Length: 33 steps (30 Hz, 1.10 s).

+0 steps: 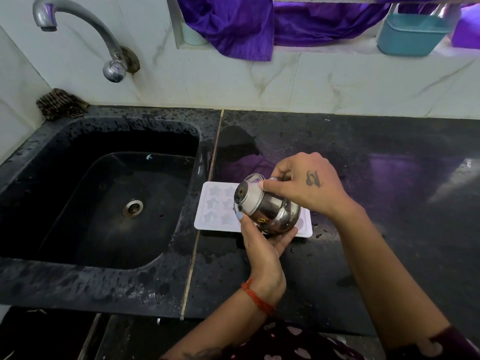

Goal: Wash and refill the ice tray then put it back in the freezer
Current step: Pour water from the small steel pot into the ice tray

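Observation:
A white ice tray (pixel 215 206) with star-shaped moulds lies flat on the black counter, just right of the sink. Above its right half a small steel pot (pixel 265 203) is tipped on its side, mouth toward the left over the moulds. My left hand (pixel 262 245) cups the pot from below, thumb against its neck. My right hand (pixel 304 185) grips the pot's upper rim and body from the right. Whether water is flowing from the pot cannot be seen.
The black sink (pixel 104 198) with its drain sits to the left, under a curved steel tap (pixel 78 29). A scrubber (pixel 58 103) rests on the sink's back corner. The wet black counter (pixel 389 203) stretches right. A teal tub (pixel 413 33) and purple cloth (pixel 233 24) sit on the ledge.

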Available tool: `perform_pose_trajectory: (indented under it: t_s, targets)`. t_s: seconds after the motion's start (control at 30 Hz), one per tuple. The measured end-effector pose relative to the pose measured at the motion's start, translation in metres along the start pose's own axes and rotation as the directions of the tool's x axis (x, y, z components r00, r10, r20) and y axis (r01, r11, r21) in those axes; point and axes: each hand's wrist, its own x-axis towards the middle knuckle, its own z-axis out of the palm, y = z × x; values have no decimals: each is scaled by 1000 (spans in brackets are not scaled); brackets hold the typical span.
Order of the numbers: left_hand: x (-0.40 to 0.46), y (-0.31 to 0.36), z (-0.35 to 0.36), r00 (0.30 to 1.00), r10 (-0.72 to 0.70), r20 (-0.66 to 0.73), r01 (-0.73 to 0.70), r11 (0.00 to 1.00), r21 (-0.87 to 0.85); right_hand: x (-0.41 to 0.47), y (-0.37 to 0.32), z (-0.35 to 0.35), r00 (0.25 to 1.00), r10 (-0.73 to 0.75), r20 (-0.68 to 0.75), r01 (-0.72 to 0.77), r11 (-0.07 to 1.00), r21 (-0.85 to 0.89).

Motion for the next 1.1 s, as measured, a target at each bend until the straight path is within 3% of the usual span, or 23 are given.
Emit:
perform_pose_trajectory:
  t_s: [0.5,0.8,1.1]
  targets:
    - [0,-15,1,989,102,106,-115,985,129,-11,35,-5,992,124,17,-122,933,339]
    - [-5,-21,9,996,21,82,-27,997,68,-10,40,-8,996,77,-38,-71,988,139]
    - [-6,-25,13,999,-14,42,14,1000,4,-7,33,-11,1000,8,2,-8,1000,16]
